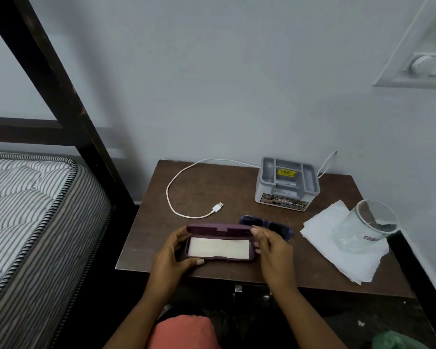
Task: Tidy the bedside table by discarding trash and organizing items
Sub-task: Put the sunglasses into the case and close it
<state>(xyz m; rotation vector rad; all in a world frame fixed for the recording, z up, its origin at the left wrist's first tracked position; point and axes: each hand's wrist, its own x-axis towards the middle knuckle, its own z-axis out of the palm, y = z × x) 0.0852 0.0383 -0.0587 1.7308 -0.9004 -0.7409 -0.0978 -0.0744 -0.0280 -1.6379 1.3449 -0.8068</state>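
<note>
A purple glasses case [219, 229] lies open on the brown bedside table [202, 187], a pale cloth [218, 247] lining its inside. My left hand [173, 258] grips the case's left end, thumb at the front edge. My right hand [272, 250] holds the right end. Dark blue sunglasses [269, 224] lie on the table just behind my right hand, partly hidden by it. A white USB cable [186, 187] loops across the table's back left. An empty clear glass [365, 226] stands on white tissue paper [337, 258] at the right.
A grey plastic organizer box [286, 183] sits at the table's back by the wall. A striped mattress [30, 210] and dark bed frame [61, 96] stand to the left. A green bag [398, 341] shows at the bottom right, a wall switchboard [423, 56] at the top right.
</note>
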